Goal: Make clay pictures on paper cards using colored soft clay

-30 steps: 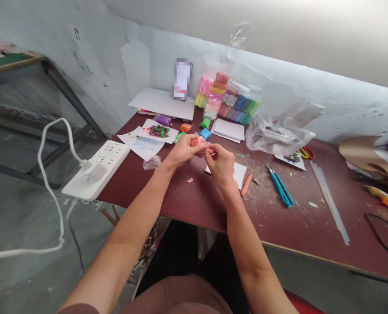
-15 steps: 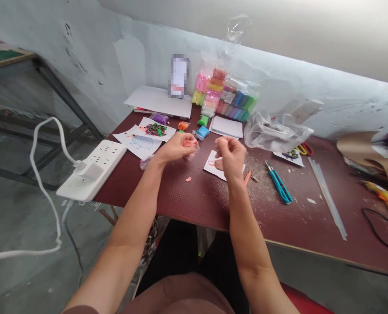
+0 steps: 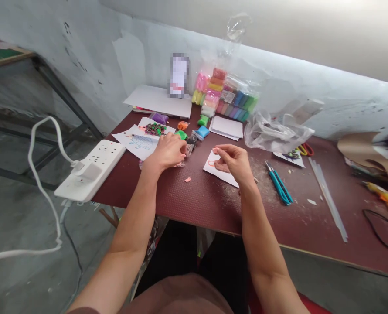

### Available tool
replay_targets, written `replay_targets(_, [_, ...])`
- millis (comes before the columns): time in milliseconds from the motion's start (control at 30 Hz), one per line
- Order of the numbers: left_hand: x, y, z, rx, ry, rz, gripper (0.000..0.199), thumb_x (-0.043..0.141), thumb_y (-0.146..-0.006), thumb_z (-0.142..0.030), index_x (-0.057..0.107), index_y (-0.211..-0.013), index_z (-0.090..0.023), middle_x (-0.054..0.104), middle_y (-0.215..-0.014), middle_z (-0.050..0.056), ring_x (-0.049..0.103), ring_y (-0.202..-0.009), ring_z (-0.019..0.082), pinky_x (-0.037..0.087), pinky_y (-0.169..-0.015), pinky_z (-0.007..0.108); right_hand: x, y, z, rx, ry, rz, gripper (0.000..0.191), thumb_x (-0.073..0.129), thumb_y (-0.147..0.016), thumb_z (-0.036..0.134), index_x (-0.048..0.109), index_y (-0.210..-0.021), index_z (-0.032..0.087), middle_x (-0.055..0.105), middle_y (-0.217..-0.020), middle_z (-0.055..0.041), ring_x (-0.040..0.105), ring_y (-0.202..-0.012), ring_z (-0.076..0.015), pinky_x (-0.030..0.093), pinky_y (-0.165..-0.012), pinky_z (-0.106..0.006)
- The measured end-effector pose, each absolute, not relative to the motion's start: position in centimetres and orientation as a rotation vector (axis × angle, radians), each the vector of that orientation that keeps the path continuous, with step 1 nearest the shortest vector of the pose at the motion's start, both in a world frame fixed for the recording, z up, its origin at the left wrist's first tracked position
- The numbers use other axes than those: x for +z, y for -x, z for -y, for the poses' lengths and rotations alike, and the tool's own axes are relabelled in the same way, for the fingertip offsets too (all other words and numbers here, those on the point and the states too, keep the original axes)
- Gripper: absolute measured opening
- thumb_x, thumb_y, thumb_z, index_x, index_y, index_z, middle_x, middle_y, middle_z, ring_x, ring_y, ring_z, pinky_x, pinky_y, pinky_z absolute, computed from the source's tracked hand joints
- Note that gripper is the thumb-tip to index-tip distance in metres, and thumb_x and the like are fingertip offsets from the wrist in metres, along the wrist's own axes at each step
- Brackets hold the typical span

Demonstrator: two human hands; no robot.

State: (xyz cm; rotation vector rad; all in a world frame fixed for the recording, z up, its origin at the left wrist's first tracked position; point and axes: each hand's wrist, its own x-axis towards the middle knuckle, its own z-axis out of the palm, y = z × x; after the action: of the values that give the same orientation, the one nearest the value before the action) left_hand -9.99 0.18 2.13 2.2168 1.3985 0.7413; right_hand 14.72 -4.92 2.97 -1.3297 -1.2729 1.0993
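Note:
My left hand [image 3: 168,151] is low over the table, its fingers curled on a clear wrapper with pink clay [image 3: 180,165]. Between the thumb and fingertips of my right hand [image 3: 235,160] is a small pink clay piece [image 3: 216,150]. Under that hand lies a white paper [image 3: 225,176] with an orange drawing and a brown shape, partly covered. A flat pink piece [image 3: 188,179] rests on the table between my hands. Green clay [image 3: 181,134], a blue packet [image 3: 202,131] and an orange packet [image 3: 182,125] lie beyond my left hand.
Teal scissors [image 3: 279,185] and clear sticks [image 3: 328,198] lie on the right. On the left are a white power strip [image 3: 91,170] and drawings [image 3: 141,146]. Colored clay packs [image 3: 235,102], a plastic bag [image 3: 272,133] and an upright phone [image 3: 178,75] stand at the back.
My left hand has moved left and down toward the table with the wrapper. My right hand has shifted slightly right and down, and the pink piece now shows at its fingertips.

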Motion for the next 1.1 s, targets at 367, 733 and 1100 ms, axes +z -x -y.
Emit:
replay_targets(367, [4.0, 2.2, 0.9, 0.779, -1.395, -0.811, 0.012, 0.07, -0.092, -0.018, 0.076, -0.084, -0.012, 0.077, -0.078, 0.006, 0.074, -0.066, 0.015, 0.062, -0.07, 0.029, 2.0, -14.3, 4.6, 0.82, 1.258, 1.321, 0.035, 0.089, -0.072, 0.052, 0.072, -0.079, 0.022, 0.067, -0.071, -0.0005, 0.055, -0.058, -0.0125, 0.047, -0.05, -0.025])
replay_targets(733, [2.6, 3.6, 1.0, 0.863, -1.118, -0.756, 0.028, 0.091, -0.081, -0.027, 0.075, -0.097, -0.01, 0.081, -0.081, 0.008, 0.077, -0.064, 0.017, 0.068, -0.069, 0.032, 2.3, -14.0, 5.8, 1.064, 1.215, 1.242, 0.04, 0.091, -0.071, 0.057, 0.078, -0.086, 0.021, 0.064, -0.061, 0.0026, 0.05, -0.05, -0.0104, 0.044, -0.047, -0.025])
replay_targets(1100, [3.3, 4.1, 1.7, 0.772, -1.253, -0.81, 0.034, 0.092, -0.08, -0.036, 0.076, -0.091, -0.008, 0.081, -0.082, 0.01, 0.076, -0.063, 0.015, 0.065, -0.065, 0.027, 1.9, -14.2, 5.9, 1.029, 1.26, 1.283, 0.047, 0.089, -0.071, 0.06, 0.08, -0.092, 0.02, 0.07, -0.073, -0.0009, 0.059, -0.059, -0.0114, 0.05, -0.053, -0.025])
